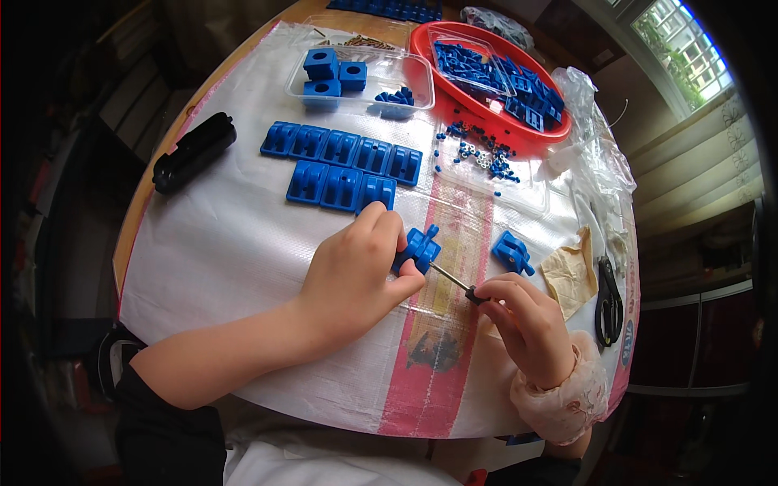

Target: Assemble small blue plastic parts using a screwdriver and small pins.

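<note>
In the middle of the table my left hand (361, 255) is closed on a small blue plastic part (421, 248) with a jutting knob, pinched between thumb and fingers. My right hand (528, 326) grips the dark handle of a screwdriver (450, 278), whose metal shaft points at the right side of that part. The tip is against the part, its exact seat hidden. Just beyond my left fingers stand two rows of blue plastic brackets (340, 149); the nearest one touches or nearly touches my knuckles. A similar blue part (512, 253) lies apart, beyond my right hand.
A clear tray (423, 74) holds blue blocks and small pieces. Beside it, a red basin (559, 138) is full of blue parts. Small blue and metal bits (486, 154) lie nearby. Black scissors (608, 304) are at right, a black case (194, 152) at left.
</note>
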`<state>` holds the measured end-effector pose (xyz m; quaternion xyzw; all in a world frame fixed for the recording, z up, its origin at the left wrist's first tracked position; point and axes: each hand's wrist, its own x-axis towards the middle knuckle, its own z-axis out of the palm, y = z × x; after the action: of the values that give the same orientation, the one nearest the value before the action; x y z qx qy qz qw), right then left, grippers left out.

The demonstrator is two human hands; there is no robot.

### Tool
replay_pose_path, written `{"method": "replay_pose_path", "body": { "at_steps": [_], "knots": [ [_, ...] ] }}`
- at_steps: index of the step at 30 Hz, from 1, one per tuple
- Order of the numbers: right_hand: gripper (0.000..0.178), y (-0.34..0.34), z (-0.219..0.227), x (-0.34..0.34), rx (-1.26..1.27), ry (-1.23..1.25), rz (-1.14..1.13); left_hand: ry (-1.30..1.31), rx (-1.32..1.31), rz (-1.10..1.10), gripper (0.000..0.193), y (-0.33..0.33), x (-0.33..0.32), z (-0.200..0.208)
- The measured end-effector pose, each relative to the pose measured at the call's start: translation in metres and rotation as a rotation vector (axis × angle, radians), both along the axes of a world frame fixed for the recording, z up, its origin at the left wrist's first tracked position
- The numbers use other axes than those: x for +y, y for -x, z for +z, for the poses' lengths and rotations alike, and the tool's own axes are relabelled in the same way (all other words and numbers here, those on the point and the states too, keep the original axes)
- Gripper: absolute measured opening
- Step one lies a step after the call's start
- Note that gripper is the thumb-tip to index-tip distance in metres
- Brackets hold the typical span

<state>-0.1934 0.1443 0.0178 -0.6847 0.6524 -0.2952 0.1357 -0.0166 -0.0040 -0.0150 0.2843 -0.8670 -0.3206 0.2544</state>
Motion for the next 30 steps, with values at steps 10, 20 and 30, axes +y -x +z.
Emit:
{"method": "replay_pose_path", "body": {
  "at_steps": [10,20,30],
  "knots": [
    [0.024,-0.0055,0.0001,0.0001,0.127,0.042,-0.019,0.015,0.010,-0.010,0.024,-0.0015,-0.0003,-0.0004],
    [0.021,-0.0065,-0.0005,-0.0010,0.112,0.071,-0.067,0.004,-0.004,-0.014,0.024,-0.0014,-0.0001,0.0007],
    [0.024,-0.0100,0.0012,0.0006,-0.119,-0.018,-0.053,0.038,-0.008,-0.034,0.025,-0.0014,-0.0009,-0.0021]
  ]
}}
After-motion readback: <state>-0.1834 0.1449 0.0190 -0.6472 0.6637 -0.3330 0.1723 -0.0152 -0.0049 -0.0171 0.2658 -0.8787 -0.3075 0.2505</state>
